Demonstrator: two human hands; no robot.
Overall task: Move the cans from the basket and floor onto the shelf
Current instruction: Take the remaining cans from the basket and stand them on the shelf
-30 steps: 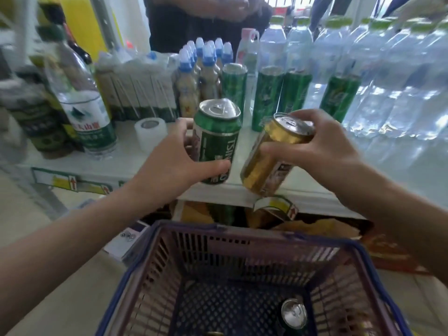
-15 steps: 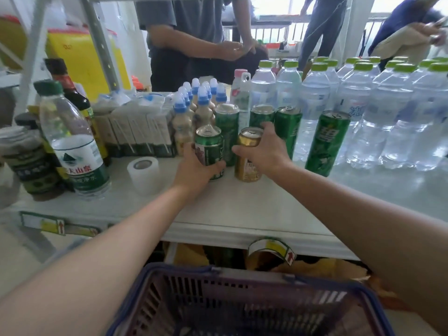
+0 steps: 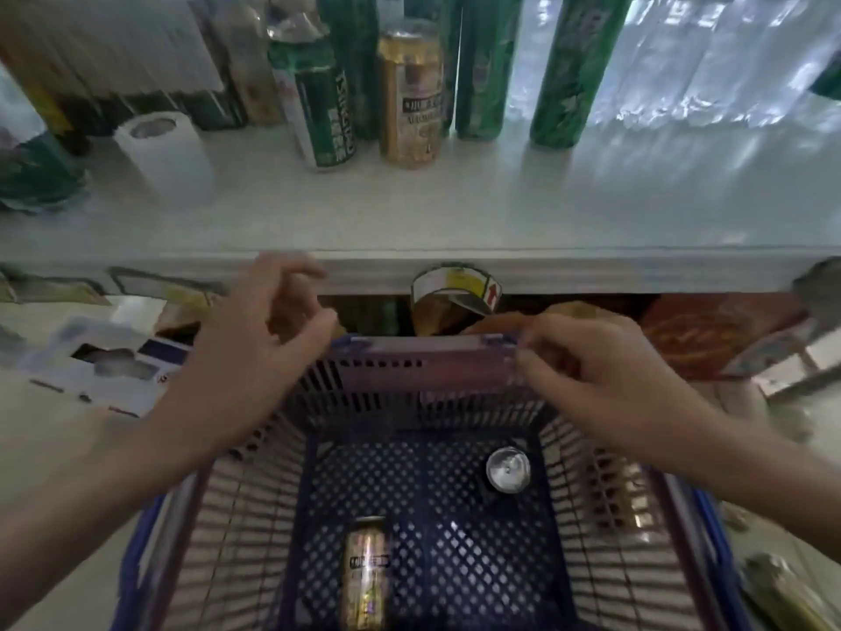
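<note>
A green can [image 3: 325,113] and a gold can [image 3: 409,97] stand side by side on the white shelf [image 3: 455,211], in front of taller green cans [image 3: 559,70]. Below me is the blue basket [image 3: 428,364]. On its floor a gold can [image 3: 366,571] lies on its side and a second can [image 3: 508,470] stands upright, top showing. My left hand [image 3: 255,343] hovers empty over the basket's far left corner, fingers apart. My right hand [image 3: 605,380] is over the far right rim, fingers curled, holding nothing. A can [image 3: 782,594] lies on the floor at bottom right.
A white roll [image 3: 166,152] stands on the shelf's left part. Water bottles [image 3: 682,61] line the back right. A loose price label [image 3: 455,291] hangs off the shelf edge. Boxes [image 3: 104,366] and packets [image 3: 710,334] lie under the shelf.
Both hands let go of the green and gold cans, which now stand on the shelf. The hands drew back down to the basket's far rim, and my view tilted down.
</note>
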